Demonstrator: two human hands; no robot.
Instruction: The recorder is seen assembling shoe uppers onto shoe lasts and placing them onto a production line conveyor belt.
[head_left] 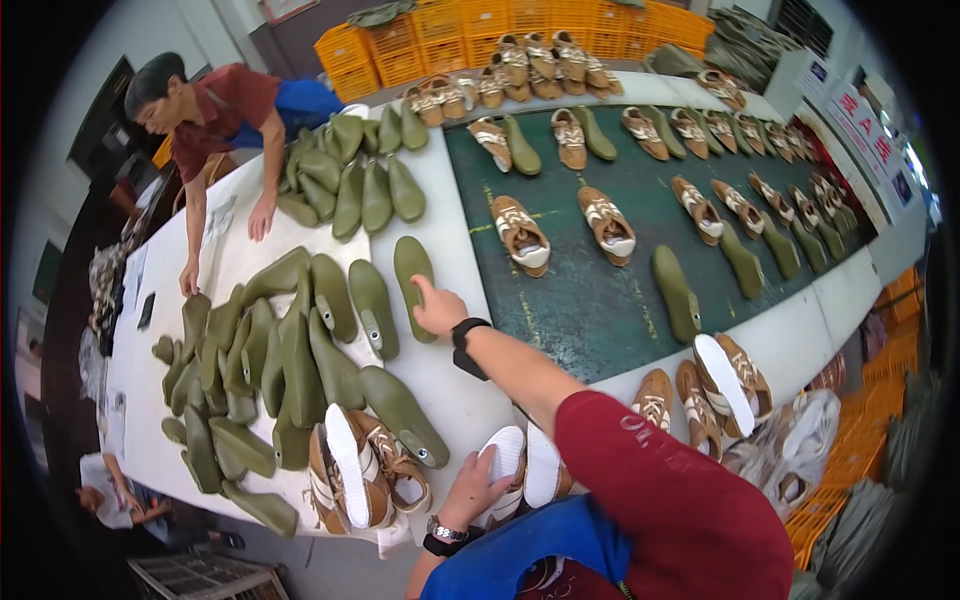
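My right hand point(440, 308) reaches across the white tabletop, its fingers closed on the side of a green shoe last point(413, 262) that lies near the edge of the green belt. Low in front of me, my left hand point(477, 490) grips a sneaker point(505, 456) with its white sole turned up. Another white-soled sneaker point(543, 470) is right beside it, partly behind my right arm. Left of my hands, a pile of green shoe lasts point(290, 350) covers the table, with tan sneakers point(368, 465) at its near edge.
Tan sneakers and lasts stand in rows on the green belt point(560, 310). More sneakers point(715, 385) sit on its near ledge. Across the table a co-worker point(225, 115) leans over, touching the lasts. Orange crates point(440, 40) line the back; others stand at right. Another person point(110, 495) is at lower left.
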